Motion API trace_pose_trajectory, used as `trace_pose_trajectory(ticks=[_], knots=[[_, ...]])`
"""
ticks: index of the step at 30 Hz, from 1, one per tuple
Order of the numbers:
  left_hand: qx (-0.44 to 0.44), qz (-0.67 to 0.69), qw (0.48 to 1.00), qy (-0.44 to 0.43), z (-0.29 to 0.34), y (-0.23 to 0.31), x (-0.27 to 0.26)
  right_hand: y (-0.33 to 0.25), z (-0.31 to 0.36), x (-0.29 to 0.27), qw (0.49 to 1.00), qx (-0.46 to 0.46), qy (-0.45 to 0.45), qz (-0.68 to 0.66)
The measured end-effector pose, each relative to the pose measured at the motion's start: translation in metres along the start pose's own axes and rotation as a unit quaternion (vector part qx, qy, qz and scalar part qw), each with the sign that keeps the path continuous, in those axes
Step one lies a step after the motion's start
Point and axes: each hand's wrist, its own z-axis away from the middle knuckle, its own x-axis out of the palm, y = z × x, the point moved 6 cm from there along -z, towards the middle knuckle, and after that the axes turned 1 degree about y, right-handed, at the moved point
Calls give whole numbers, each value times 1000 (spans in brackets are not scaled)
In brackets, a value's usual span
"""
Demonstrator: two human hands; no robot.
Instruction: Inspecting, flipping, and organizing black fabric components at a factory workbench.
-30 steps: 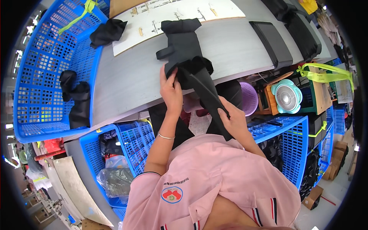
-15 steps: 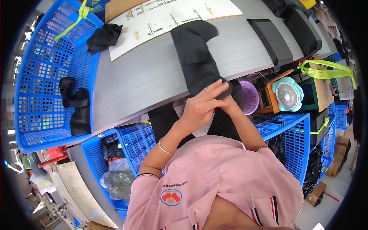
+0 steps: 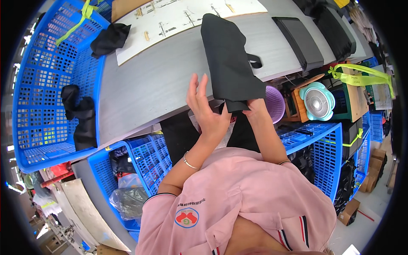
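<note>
A long piece of black fabric (image 3: 231, 59), with a short strap loop (image 3: 255, 60) sticking out on its right side, stretches from my hands over the grey table. My right hand (image 3: 256, 108) grips its near right end, with most of the fingers hidden beneath the cloth. Beside the left edge of the cloth is my left hand (image 3: 207, 112), fingers stretched upward and apart. Its thumb points to the near flap of the fabric; whether it touches cannot be made out.
On the grey table (image 3: 144, 91) lies a white marked board (image 3: 148, 32). Flat black stacks (image 3: 298, 42) sit at the far right. A blue crate (image 3: 44, 102) holding black pieces stands left. Near the table's front edge are a purple basket (image 3: 275, 104) and a teal fan (image 3: 318, 102).
The black fabric has been turned over, and its strap loop now shows on the right. My left hand has come off the cloth, moved left and spread its fingers.
</note>
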Motion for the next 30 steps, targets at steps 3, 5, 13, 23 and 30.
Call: trace_pose_trajectory(ticks=[3, 5, 13, 23, 30], knots=[[-17, -8, 998, 58, -9, -3, 3, 3, 5, 1, 1000, -12, -10, 2], [-17, -33, 996, 87, -14, -5, 3, 4, 6, -4, 1000, -9, 16, 11], [116, -26, 993, 28, -7, 7, -8, 7, 8, -9, 999, 18, 8, -37], [104, 29, 992, 56, -4, 10, -12, 19, 3, -10, 997, 27, -15, -73], [66, 60, 996, 26, 3, 10, -5, 22, 15, -3, 999, 15, 43, -27]])
